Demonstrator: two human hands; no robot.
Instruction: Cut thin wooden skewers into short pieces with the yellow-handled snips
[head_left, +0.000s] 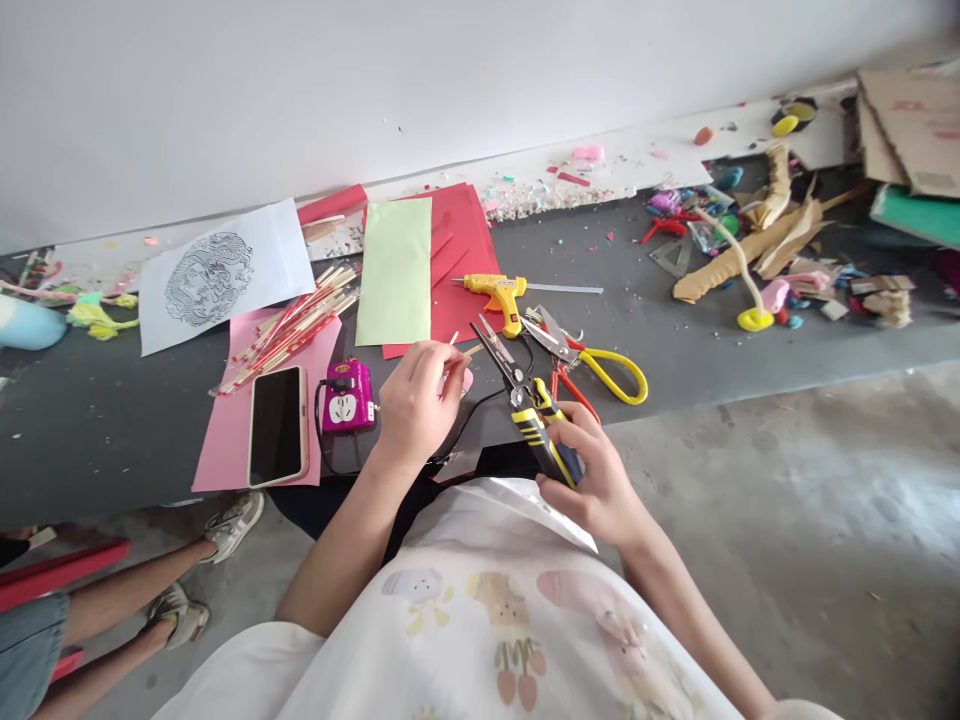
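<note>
My left hand (421,395) is closed in a pinch on a thin wooden stick (474,349), whose end sticks out past the fingertips. In my right hand (594,468) is a pair of wire-cutting scissors (516,378) with black and yellow handles, its blades slightly apart and pointing up and away. The blade tips are close to the stick; I cannot tell whether they touch. Just beyond lies a yellow glue gun (501,293) on red paper (474,240). Larger scissors (616,375) with yellow handles rest beside the right hand, near a red-handled tool (579,392).
At left are a bundle of sticks (289,330), a phone (277,425) on pink paper (219,440), a purple power socket (349,400) and a printed drawing (225,270). Light green paper (394,275) overlaps the red. Craft scraps (817,285) crowd the right. Another person's legs (135,590) show lower left.
</note>
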